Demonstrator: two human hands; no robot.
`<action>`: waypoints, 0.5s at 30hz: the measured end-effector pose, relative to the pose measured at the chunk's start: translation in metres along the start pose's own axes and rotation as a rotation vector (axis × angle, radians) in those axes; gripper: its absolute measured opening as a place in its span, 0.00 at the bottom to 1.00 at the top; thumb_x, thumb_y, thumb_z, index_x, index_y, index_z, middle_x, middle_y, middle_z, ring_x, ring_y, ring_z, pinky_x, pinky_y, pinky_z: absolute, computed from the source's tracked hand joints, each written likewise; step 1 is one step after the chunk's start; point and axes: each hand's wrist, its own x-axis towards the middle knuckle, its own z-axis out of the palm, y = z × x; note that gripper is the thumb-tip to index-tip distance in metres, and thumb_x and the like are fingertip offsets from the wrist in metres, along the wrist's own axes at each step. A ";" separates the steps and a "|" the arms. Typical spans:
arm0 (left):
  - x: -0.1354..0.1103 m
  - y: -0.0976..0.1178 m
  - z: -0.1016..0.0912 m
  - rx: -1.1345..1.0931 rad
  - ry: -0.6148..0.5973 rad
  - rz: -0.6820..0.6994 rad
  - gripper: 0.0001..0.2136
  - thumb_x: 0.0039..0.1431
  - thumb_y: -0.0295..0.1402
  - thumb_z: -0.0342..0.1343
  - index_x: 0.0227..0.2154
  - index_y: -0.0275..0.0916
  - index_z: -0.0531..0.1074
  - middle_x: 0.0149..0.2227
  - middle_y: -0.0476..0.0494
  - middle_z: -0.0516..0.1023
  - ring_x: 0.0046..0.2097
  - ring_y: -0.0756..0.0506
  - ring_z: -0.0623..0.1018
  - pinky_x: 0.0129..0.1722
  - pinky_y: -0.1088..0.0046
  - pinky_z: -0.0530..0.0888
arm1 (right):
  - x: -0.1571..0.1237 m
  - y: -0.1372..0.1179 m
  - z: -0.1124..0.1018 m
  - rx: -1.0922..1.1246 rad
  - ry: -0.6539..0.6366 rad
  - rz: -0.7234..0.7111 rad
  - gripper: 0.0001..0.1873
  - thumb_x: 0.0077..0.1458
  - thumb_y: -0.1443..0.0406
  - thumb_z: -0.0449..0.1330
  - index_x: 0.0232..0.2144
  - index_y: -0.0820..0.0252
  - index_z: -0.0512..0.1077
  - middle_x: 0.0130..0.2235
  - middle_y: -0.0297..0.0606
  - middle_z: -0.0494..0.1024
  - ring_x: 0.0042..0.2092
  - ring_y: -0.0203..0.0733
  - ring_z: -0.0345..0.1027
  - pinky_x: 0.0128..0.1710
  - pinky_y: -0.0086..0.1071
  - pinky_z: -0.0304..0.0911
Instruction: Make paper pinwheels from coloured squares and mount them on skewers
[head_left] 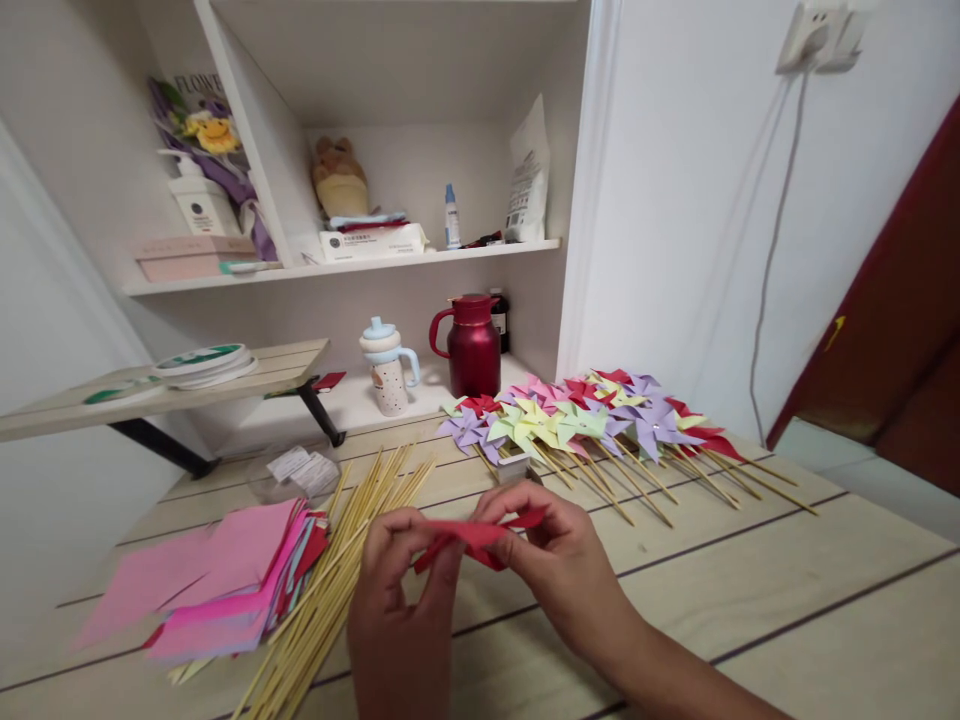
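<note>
A piece of red paper (480, 535), bent and folded, is held up over the table between both hands. My left hand (401, 580) pinches its left side between thumb and fingers. On the other side, my right hand (559, 550) is closed on the paper's right part. Wooden sticks (337, 590) lie in a loose bundle just left of my left hand. Beyond my right hand lie several finished paper pinwheels (585, 415) on sticks, in pastel colours and red. Left of the sticks is a stack of coloured paper sheets (232, 570), pink on top.
Behind the sticks sits a clear container (292, 472) with white packets. A small silver-grey object (514, 466) lies before the pinwheels. A red jug (474, 350) and a straw cup (388, 370) stand at the back. A small raised stand (277, 365) holds tape rolls (204, 366) at left.
</note>
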 end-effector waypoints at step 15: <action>0.001 0.004 -0.027 0.388 0.034 0.779 0.12 0.55 0.23 0.58 0.41 0.45 0.76 0.41 0.45 0.67 0.44 0.44 0.72 0.49 0.64 0.71 | -0.001 -0.015 -0.007 -0.273 -0.141 -0.587 0.14 0.54 0.74 0.63 0.39 0.49 0.76 0.32 0.35 0.80 0.35 0.43 0.73 0.41 0.43 0.66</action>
